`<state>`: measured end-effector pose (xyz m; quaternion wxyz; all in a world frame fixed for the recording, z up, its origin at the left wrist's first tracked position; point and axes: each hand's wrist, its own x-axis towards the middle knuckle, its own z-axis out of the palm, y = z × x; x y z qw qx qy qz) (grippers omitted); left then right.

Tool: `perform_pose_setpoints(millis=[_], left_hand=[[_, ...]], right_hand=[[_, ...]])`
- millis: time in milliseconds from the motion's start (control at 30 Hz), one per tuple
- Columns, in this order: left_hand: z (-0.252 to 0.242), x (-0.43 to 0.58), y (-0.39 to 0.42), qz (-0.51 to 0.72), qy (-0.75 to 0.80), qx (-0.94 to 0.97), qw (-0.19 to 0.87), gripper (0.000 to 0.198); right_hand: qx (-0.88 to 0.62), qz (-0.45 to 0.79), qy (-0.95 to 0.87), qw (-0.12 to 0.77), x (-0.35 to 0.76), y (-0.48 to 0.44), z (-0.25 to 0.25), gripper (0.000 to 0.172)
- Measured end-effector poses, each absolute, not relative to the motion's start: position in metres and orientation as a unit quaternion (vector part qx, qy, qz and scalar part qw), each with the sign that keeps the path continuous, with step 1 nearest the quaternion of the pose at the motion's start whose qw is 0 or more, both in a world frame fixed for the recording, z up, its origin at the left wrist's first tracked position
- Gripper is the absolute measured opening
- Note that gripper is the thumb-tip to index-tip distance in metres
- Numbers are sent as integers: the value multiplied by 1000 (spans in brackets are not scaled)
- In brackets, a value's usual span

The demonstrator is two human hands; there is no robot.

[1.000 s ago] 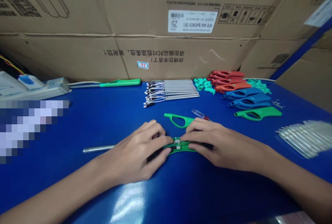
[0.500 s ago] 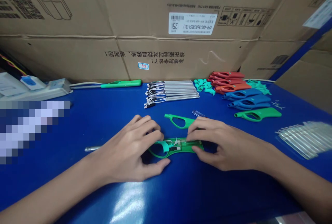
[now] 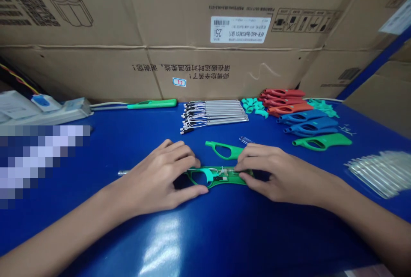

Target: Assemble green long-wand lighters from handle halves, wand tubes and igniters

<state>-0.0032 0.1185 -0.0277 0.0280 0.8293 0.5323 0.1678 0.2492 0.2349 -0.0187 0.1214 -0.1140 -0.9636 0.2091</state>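
Between my hands lies an open green lighter shell (image 3: 236, 180), its inside facing up. A turquoise trigger (image 3: 209, 177) sits in it, along with white wires and a small black part (image 3: 219, 178). My left hand (image 3: 168, 174) is closed around the shell's left end, and a metal tube (image 3: 122, 173) sticks out past it. My right hand (image 3: 276, 172) pinches the right end, where a clear piece is partly covered by the fingertips. Just behind, another green shell half (image 3: 236, 153) rests on the table, partly hidden by my right hand.
Metal lighter tubes with wires (image 3: 224, 112) lie in a row behind, beside turquoise triggers (image 3: 253, 105). Red (image 3: 284, 93), blue (image 3: 308, 116) and green shells (image 3: 337, 141) are at right, near clear tubes (image 3: 382, 172). A green lighter (image 3: 154, 104) and power strip (image 3: 70, 112) stand back left.
The shell and both hands have moved slightly away from me, the metal tube shifting up and right with them. My grip looks much the same; the whole view has drifted a little.
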Motion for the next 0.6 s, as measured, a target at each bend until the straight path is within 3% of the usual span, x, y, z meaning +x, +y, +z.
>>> perform_pose_setpoints(millis=[367,600], left_hand=[[-3,-19,117,54,562,822,72,12],[-5,-31,119,81,542,830,108,14]], right_hand=[[-111,206,-964,126,248,236,-20,16],[-108,209,-964,124,248,234,-19,16]])
